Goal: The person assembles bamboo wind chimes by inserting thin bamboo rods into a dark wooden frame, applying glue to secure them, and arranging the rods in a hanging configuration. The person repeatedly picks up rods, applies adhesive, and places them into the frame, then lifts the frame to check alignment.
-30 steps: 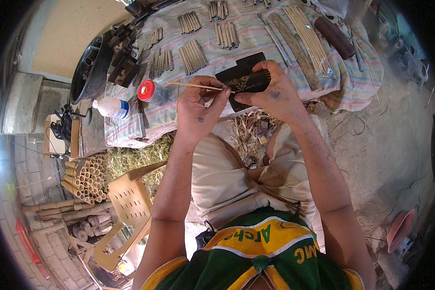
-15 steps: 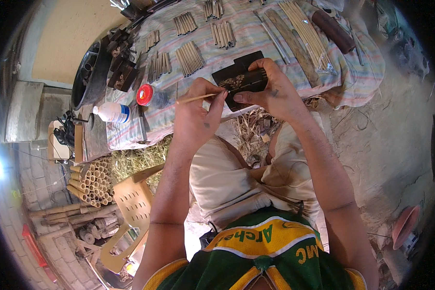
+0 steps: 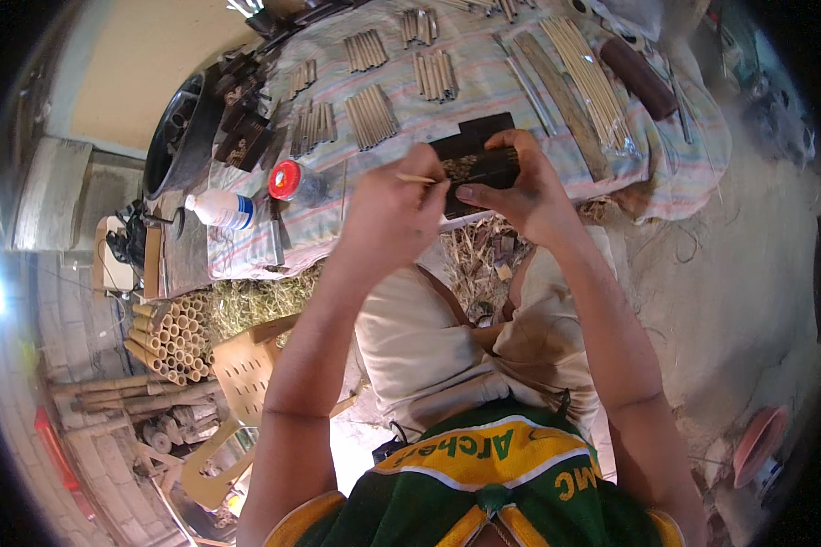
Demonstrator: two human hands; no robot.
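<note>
Crowding the striped cloth (image 3: pixel 483 109) on the counter: several bundles of short sticks (image 3: pixel 371 117), a long sheaf of thin splints (image 3: pixel 586 77), a flat wooden slat (image 3: pixel 566 105) and a dark cylinder (image 3: pixel 639 77) at the far right. Nearer the left edge stand a red-lidded jar (image 3: pixel 287 180) and a white bottle (image 3: pixel 219 210) lying on its side, with a black tub (image 3: pixel 175 137) behind them. Below the counter, straw, a stack of bamboo tubes (image 3: pixel 175 337) seen end-on, and a perforated wooden board (image 3: pixel 242 365). Nothing lies between the hands and the work. Left hand (image 3: pixel 392 214) raised in front of the chest, back of the hand to the camera, grip pinched together on a thin stick (image 3: pixel 420 179) whose tip points right and touches the dark block (image 3: pixel 479 155). Right hand (image 3: pixel 520 196) curls around the block from the right, thumb under, fingers over the top, grip clamped on it; block held just above the counter's near edge. Both forearms come up from the lower edge, elbows bent, over the lap.
</note>
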